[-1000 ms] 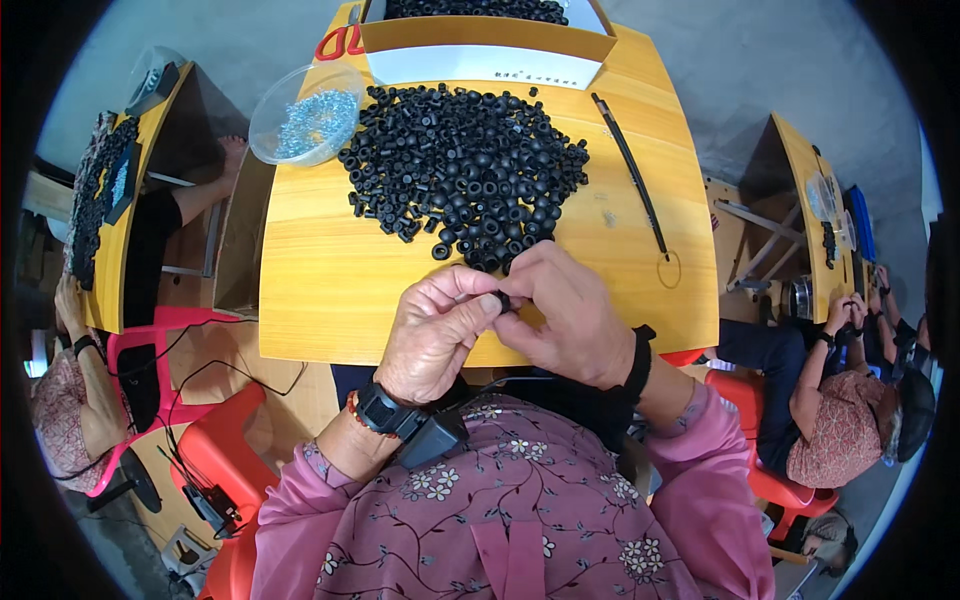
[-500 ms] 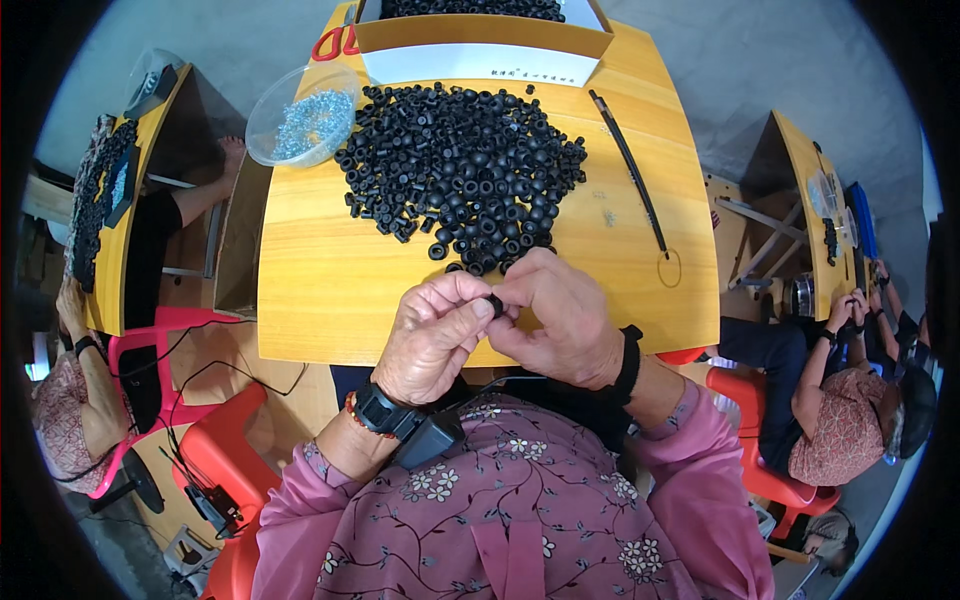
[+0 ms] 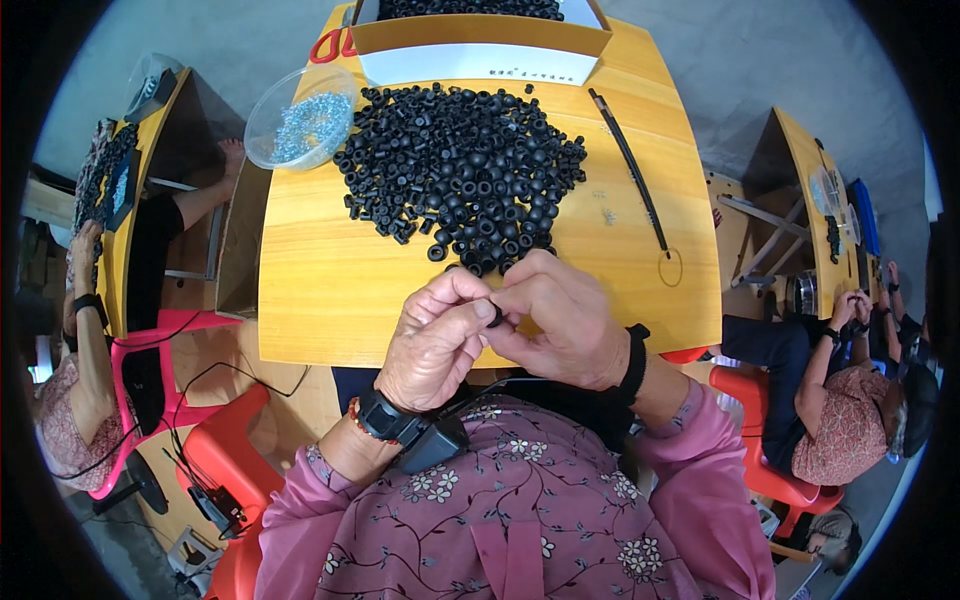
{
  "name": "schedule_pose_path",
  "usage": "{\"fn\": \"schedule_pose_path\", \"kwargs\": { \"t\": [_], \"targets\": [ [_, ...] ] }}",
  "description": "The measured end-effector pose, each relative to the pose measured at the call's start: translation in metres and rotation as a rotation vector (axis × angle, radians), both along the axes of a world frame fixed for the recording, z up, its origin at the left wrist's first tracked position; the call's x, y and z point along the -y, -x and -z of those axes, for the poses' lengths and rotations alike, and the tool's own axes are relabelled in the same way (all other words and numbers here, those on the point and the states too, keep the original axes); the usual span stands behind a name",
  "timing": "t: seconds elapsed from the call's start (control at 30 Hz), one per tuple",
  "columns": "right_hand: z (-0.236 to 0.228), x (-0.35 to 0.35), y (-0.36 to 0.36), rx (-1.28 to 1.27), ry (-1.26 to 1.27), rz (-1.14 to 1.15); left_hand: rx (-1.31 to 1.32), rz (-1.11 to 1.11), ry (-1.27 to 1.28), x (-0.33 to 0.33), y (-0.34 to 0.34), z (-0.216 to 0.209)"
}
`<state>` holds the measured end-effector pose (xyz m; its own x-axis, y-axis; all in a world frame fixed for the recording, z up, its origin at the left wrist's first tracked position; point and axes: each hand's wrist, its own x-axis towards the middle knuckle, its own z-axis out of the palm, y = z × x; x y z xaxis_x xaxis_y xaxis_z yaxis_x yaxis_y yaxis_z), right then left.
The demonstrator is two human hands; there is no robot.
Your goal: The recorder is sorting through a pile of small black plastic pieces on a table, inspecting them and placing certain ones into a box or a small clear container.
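My left hand [image 3: 437,340] and my right hand [image 3: 560,318] meet over the table's near edge. Between their fingertips they pinch a small black rubber part [image 3: 495,316], mostly covered by the fingers. Just beyond lies a wide pile of small black rubber parts [image 3: 460,165], some round and hollow, others like short stubs. Left of the pile, a clear round tub [image 3: 258,140] holds many tiny bluish, see-through pieces [image 3: 315,127].
A cardboard box [image 3: 480,38] with more black parts stands at the table's far edge, near red handles [image 3: 325,46]. Along the right lies a thin black rod [image 3: 630,165] ending in a loop. Other people sit at tables [image 3: 797,200] on both sides. Red chairs [image 3: 235,440] stand near me.
Both my hands stay nearly in place, fingers shifting very slightly around the black rubber part. At the left, a co-worker's arm has reached farther up along their table.
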<state>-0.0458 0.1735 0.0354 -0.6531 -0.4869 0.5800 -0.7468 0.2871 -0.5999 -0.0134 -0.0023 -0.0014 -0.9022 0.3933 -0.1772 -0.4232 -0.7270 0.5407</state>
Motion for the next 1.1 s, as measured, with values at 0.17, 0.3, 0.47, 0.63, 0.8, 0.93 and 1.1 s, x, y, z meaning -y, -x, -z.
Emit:
{"fn": "schedule_pose_path", "kwargs": {
  "t": [0.17, 0.3, 0.47, 0.63, 0.8, 0.93, 1.1],
  "targets": [
    [0.001, -0.002, -0.001, 0.082, -0.009, -0.012, -0.058, -0.066, 0.096, -0.004, -0.002, 0.004],
    [-0.005, -0.002, -0.001, 0.105, -0.035, -0.014, -0.067, -0.150, 0.138, -0.013, -0.002, -0.007],
    [-0.009, -0.004, -0.004, 0.023, -0.150, 0.006, -0.130, -0.152, 0.132, -0.011, -0.004, 0.001],
    [-0.019, -0.007, -0.007, 0.016, -0.272, 0.027, -0.121, -0.122, 0.174, -0.007, -0.003, 0.009],
    [-0.017, -0.006, -0.005, 0.015, -0.119, 0.083, -0.064, -0.063, 0.051, -0.003, -0.005, 0.006],
    [-0.012, -0.003, -0.006, -0.001, -0.075, 0.112, -0.148, -0.010, 0.118, 0.004, -0.004, 0.002],
    [-0.001, 0.002, -0.009, 0.014, -0.014, 0.126, -0.051, -0.144, 0.219, -0.013, -0.010, -0.004]
  ]
}}
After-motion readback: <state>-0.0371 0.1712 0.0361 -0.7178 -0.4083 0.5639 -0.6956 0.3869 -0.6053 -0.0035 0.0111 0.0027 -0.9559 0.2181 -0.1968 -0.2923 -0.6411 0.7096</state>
